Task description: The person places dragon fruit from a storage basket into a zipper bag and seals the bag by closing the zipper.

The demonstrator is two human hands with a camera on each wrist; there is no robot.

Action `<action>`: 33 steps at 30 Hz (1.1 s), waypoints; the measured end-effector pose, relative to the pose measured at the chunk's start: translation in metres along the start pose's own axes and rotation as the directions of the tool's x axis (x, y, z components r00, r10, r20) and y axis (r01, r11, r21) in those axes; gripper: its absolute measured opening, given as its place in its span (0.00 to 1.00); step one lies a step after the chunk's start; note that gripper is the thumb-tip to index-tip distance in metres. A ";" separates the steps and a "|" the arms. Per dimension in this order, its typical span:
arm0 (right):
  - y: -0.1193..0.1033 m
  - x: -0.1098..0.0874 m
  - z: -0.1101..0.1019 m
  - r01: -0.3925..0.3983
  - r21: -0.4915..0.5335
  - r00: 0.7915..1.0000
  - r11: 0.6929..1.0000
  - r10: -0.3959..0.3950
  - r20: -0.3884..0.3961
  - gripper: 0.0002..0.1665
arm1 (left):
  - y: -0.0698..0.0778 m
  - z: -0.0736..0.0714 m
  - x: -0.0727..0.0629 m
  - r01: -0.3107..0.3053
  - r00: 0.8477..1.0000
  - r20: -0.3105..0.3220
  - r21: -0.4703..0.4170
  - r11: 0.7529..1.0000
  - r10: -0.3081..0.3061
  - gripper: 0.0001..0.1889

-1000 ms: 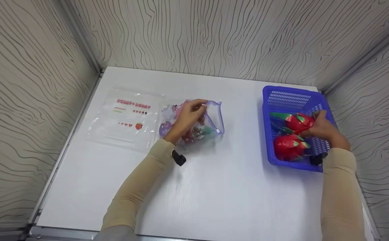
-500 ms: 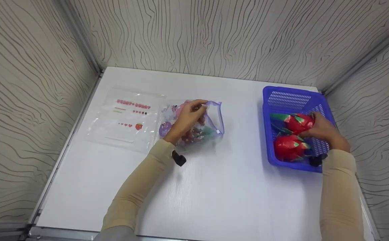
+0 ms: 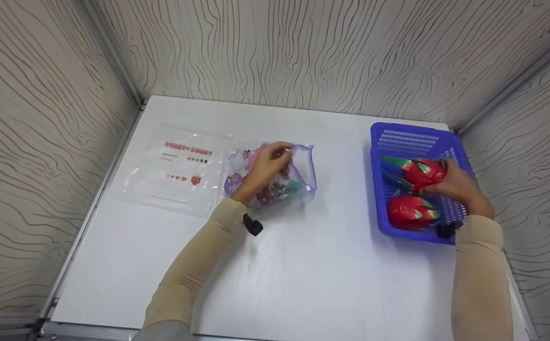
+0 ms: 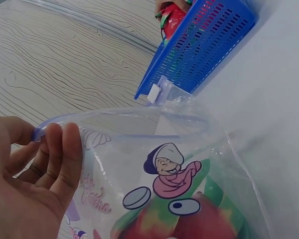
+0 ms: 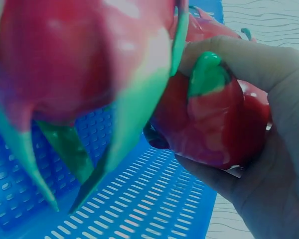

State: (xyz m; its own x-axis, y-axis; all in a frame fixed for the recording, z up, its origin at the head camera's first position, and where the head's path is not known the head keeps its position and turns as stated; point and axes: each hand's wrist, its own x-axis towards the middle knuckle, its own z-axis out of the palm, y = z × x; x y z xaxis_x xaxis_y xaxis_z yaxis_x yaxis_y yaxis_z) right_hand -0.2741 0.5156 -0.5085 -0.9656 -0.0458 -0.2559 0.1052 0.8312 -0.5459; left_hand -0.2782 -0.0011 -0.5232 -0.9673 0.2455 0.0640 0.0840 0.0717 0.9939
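Observation:
My left hand (image 3: 269, 166) pinches the purple-edged mouth of a clear zip bag (image 4: 144, 124) with cartoon prints, its white slider at the corner. Inside the bag lies a red dragon fruit (image 4: 199, 221) with green tips. On the right, my right hand (image 3: 459, 184) reaches into the blue basket (image 3: 376, 184) and grips a dragon fruit (image 5: 219, 119), thumb and fingers on opposite sides. Nearer the front of the basket lies another dragon fruit (image 3: 406, 212), large in the right wrist view. Part of the held fruit is hidden by the hand.
A flat clear zip bag (image 3: 161, 182) with pink lettering lies left of the printed one on the white table (image 3: 303, 274). Wood-grain panels (image 3: 275, 52) enclose the back and both sides. The basket stands near the right panel.
My right hand and the dragon fruit it grips have shifted slightly in the basket. The front fruit has turned a little to the right. My left hand has stayed in place.

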 end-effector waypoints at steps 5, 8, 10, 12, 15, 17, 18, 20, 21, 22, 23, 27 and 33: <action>-0.002 0.002 0.001 0.006 -0.011 1.000 1.000 -0.006 -0.015 0.71 | 0.001 -0.001 0.000 0.005 1.000 -0.005 -0.013 1.000 -0.005 0.16; -0.003 0.002 0.002 0.017 -0.015 1.000 1.000 -0.017 -0.022 0.70 | 0.001 -0.002 0.001 -0.019 1.000 0.001 -0.034 0.999 0.019 0.16; -0.004 0.002 0.001 0.022 -0.018 0.999 1.000 -0.022 -0.023 0.69 | 0.000 -0.002 0.001 -0.034 0.999 0.007 -0.043 0.998 0.034 0.16; -0.005 0.001 0.001 0.022 -0.020 0.999 1.000 -0.022 -0.029 0.68 | 0.000 -0.002 0.001 -0.037 0.999 0.007 -0.046 0.998 0.037 0.16; -0.007 0.001 0.000 0.019 -0.026 0.999 0.999 -0.020 -0.043 0.68 | 0.000 -0.002 0.001 -0.033 0.999 0.004 -0.045 0.998 0.033 0.16; -0.009 0.000 0.000 0.021 -0.033 0.998 0.999 -0.023 -0.059 0.68 | 0.000 -0.002 0.001 -0.034 0.999 0.003 -0.047 0.998 0.034 0.16; -0.010 0.000 -0.001 0.022 -0.036 0.997 0.999 -0.024 -0.067 0.68 | 0.000 -0.001 0.001 -0.035 0.999 0.002 -0.048 0.998 0.036 0.16; -0.011 0.000 -0.001 0.027 -0.035 0.996 0.999 -0.029 -0.078 0.68 | 0.000 -0.002 0.001 -0.040 0.999 0.002 -0.049 0.998 0.040 0.16; -0.012 -0.001 -0.002 0.028 -0.037 0.996 0.999 -0.030 -0.082 0.68 | -0.001 -0.002 0.001 -0.040 0.999 0.002 -0.051 0.998 0.040 0.16; -0.013 -0.001 -0.002 0.029 -0.035 0.996 0.999 -0.032 -0.086 0.69 | -0.001 -0.002 0.001 -0.040 0.999 0.002 -0.052 0.998 0.040 0.16; -0.014 -0.001 -0.002 0.031 -0.031 0.996 0.999 -0.034 -0.087 0.69 | -0.001 -0.002 0.001 -0.040 0.999 0.002 -0.052 0.998 0.040 0.16; -0.017 -0.003 -0.004 0.029 -0.023 0.995 0.999 -0.031 -0.090 0.70 | -0.001 -0.002 0.001 -0.034 0.999 0.002 -0.055 0.998 0.035 0.16; -0.025 -0.004 -0.008 0.049 -0.018 0.992 0.999 -0.051 -0.113 0.70 | -0.001 -0.002 0.000 -0.016 1.000 -0.001 -0.054 0.998 0.016 0.16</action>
State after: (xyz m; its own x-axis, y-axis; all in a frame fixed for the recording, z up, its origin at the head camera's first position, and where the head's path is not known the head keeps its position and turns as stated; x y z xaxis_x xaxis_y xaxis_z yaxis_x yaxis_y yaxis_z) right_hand -0.2746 0.4996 -0.4871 -0.9904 -0.0249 -0.1360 0.0535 0.8377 -0.5434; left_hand -0.2788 -0.0032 -0.5243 -0.9660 0.2458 0.0801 0.0866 0.0157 0.9961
